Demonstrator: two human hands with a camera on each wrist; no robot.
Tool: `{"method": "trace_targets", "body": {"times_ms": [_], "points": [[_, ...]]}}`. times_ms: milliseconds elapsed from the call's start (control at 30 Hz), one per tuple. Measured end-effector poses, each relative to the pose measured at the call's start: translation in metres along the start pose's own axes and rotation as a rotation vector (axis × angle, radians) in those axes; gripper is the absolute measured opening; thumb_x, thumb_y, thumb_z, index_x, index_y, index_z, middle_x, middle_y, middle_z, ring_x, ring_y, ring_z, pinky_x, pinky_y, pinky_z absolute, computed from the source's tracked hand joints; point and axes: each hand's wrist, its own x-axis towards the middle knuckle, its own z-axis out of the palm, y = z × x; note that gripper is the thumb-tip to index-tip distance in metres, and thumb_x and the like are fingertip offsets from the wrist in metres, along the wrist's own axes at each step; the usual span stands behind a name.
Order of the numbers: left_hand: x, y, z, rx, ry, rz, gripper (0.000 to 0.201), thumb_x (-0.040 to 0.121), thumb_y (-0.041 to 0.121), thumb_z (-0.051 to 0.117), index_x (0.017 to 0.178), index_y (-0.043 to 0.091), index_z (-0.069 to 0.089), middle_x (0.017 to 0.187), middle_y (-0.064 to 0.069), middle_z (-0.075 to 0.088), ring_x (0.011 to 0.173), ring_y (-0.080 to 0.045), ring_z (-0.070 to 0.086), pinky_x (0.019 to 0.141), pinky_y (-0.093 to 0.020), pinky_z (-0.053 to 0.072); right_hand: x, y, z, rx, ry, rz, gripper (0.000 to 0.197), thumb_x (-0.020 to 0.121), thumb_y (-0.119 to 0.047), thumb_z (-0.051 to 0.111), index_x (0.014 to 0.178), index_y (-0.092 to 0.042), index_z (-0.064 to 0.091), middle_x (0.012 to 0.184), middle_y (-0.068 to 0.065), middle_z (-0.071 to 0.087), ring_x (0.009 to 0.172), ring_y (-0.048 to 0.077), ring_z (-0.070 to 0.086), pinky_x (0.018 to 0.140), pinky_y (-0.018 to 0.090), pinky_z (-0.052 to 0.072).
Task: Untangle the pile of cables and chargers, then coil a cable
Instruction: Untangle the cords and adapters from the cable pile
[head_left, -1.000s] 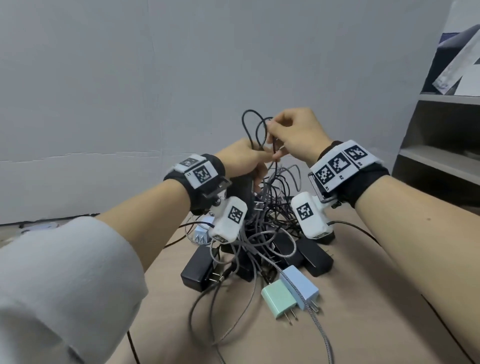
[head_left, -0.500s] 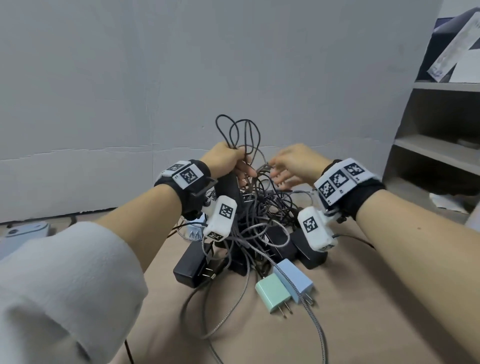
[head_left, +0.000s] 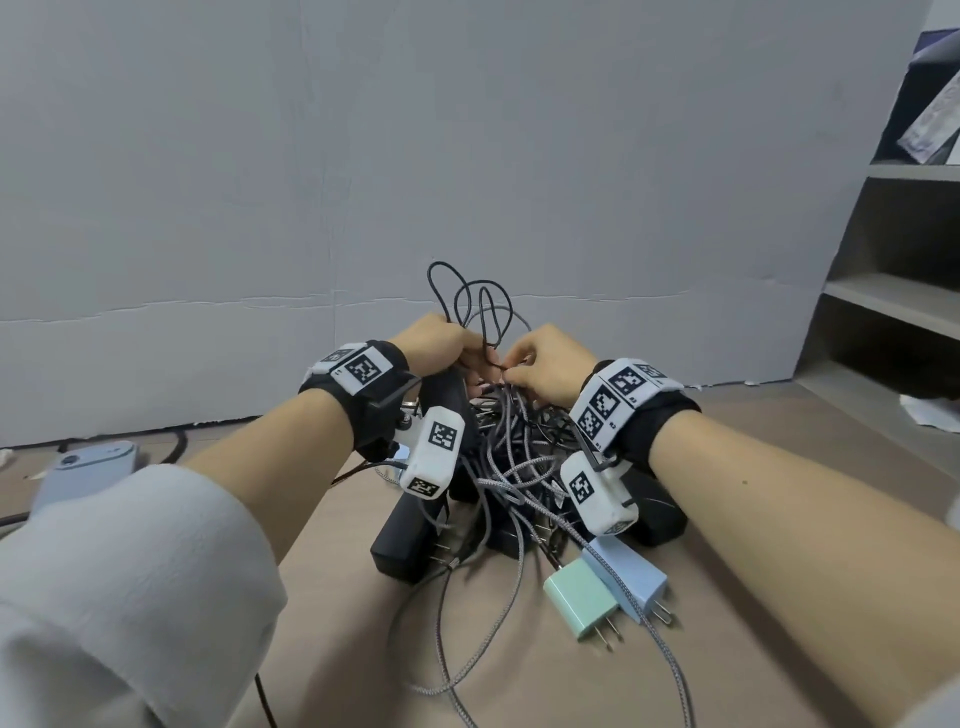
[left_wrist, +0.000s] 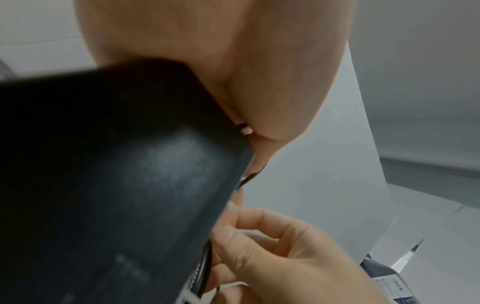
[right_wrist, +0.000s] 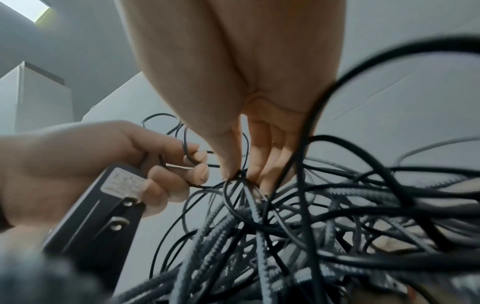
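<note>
On the brown table (head_left: 332, 613), the pile of cables and chargers (head_left: 511, 467) sits dead centre. At its 12 o'clock edge the left hand (head_left: 439, 343) grips a black charger (head_left: 449, 400) together with thin black cable loops (head_left: 475, 299) standing above the fist. The right hand (head_left: 550, 364), at 1 o'clock, pinches a thin black cable (right_wrist: 233, 179) between thumb and fingertips. Mint charger (head_left: 579, 597) and blue charger (head_left: 628, 574) lie at 5 o'clock.

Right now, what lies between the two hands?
In the head view, thin black cable loops rise between the left hand and right hand; both grip strands.
</note>
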Motion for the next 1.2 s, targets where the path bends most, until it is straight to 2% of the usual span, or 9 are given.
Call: {"method": "trace_targets", "body": {"times_ms": [167,300,400,567,700,800,900,1000,1200], "points": [[-0.004,0.024,0.004,-0.163,0.004,0.072,0.015,0.095,0.005,0.051,0.089,0.002,0.065,0.082,-0.017,0.072,0.048,-0.021,0.058,0.046,-0.024,0.049,-0.004,-0.010,-0.030,-0.069,0.167,-0.075,0.004,0.092,-0.021,0.070,0.092,-0.017,0.073,0.088,0.001,0.068,0.072,0.014,0.058,0.071,0.026,0.042],[-0.002,0.041,0.013,-0.206,-0.019,0.141,0.016,0.095,0.006,0.051,0.088,0.002,0.065,0.080,-0.018,0.072,0.050,-0.021,0.055,0.059,-0.032,0.050,-0.013,-0.008,-0.052,-0.030,0.089,-0.099,0.012,0.097,-0.019,0.062,0.086,-0.016,0.062,0.087,0.007,0.065,0.078,0.023,0.060,0.076,0.038,0.052],[-0.004,0.045,0.023,-0.174,-0.055,0.114,0.016,0.097,0.007,0.051,0.092,0.002,0.065,0.083,-0.018,0.073,0.051,-0.021,0.055,0.051,-0.028,0.051,-0.023,0.000,-0.060,-0.022,0.084,-0.080,0.018,0.098,-0.018,0.060,0.080,-0.018,0.058,0.091,0.012,0.068,0.083,0.029,0.067,0.077,0.044,0.058],[-0.001,0.042,0.042,0.019,-0.091,0.057,0.019,0.096,0.008,0.050,0.089,0.002,0.067,0.091,-0.020,0.076,0.049,-0.023,0.057,0.055,-0.029,0.052,-0.039,0.005,-0.067,-0.322,0.055,-0.035,0.013,0.091,-0.014,0.062,0.081,-0.007,0.067,0.081,0.010,0.069,0.077,0.023,0.059,0.069,0.027,0.040],[0.006,0.033,0.045,0.174,-0.067,0.041,0.016,0.098,0.014,0.060,0.094,0.000,0.066,0.090,-0.017,0.077,0.051,-0.025,0.061,0.057,-0.032,0.057,-0.046,0.010,-0.080,-0.194,-0.051,0.067,0.016,0.090,-0.004,0.055,0.080,0.003,0.065,0.071,0.018,0.071,0.065,0.029,0.069,0.067,0.040,0.061],[0.009,0.033,0.037,0.153,-0.031,0.072,0.023,0.094,0.016,0.069,0.106,-0.003,0.064,0.096,-0.012,0.077,0.055,-0.023,0.063,0.066,-0.038,0.060,-0.040,0.019,-0.096,0.036,0.118,0.127,0.016,0.098,-0.003,0.050,0.091,0.000,0.064,0.069,0.015,0.068,0.055,0.024,0.065,0.058,0.041,0.061],[0.006,0.046,0.035,0.046,0.017,0.196,0.023,0.092,0.012,0.072,0.108,-0.003,0.065,0.094,-0.012,0.073,0.050,-0.017,0.060,0.054,-0.032,0.057,-0.032,0.035,-0.115,0.104,0.441,0.204,0.018,0.099,-0.010,0.051,0.089,-0.005,0.064,0.073,0.014,0.065,0.053,0.027,0.061,0.053,0.036,0.056],[0.002,0.066,0.037,-0.088,0.086,0.328,0.014,0.092,0.011,0.071,0.103,0.002,0.067,0.088,-0.010,0.071,0.050,-0.014,0.056,0.055,-0.032,0.057,-0.028,0.057,-0.134,0.250,0.651,0.336,0.017,0.094,-0.011,0.050,0.091,-0.001,0.064,0.089,0.023,0.070,0.066,0.033,0.063,0.061,0.039,0.054],[-0.001,0.102,0.051,-0.022,0.065,0.440,0.017,0.094,0.014,0.069,0.103,-0.001,0.070,0.087,-0.007,0.071,0.052,-0.014,0.053,0.057,-0.032,0.057,-0.041,0.071,-0.140,0.143,0.585,0.589,0.029,0.094,-0.021,0.045,0.109,0.000,0.058,0.113,0.020,0.056,0.117,0.034,0.054,0.092,0.038,0.038]]}}
